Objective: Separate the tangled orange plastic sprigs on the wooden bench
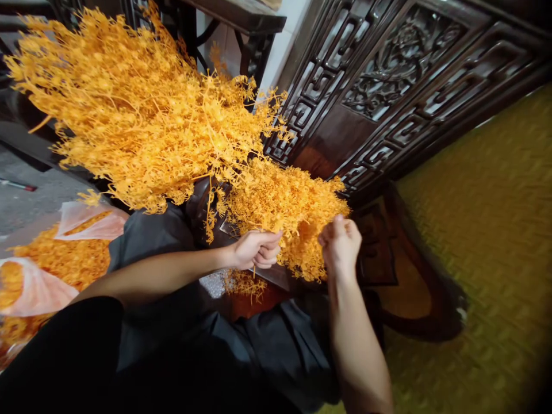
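Observation:
Two masses of yellow-orange dried-looking sprigs lie before me: a large heap (142, 109) at upper left and a smaller bunch (280, 201) near the middle. At the bunch's front edge, my left hand (259, 250) is closed, fingers curled and thumb against the index finger. A bit of thin yellow stem shows just below it. My right hand (342, 244), slightly blurred, is closed in a pinch at the bunch's right side. Whatever it holds, if anything, is hidden. Below the left hand, a few loose sprigs (245, 284) hang between my knees.
A dark carved wooden panel (336, 132) rises behind the bunch. At lower left sits a plastic bag (38, 284) with more orange sprigs. A dark wooden piece with a curved edge (440, 310) stands at right, beside a yellowish woven-looking surface (495, 241).

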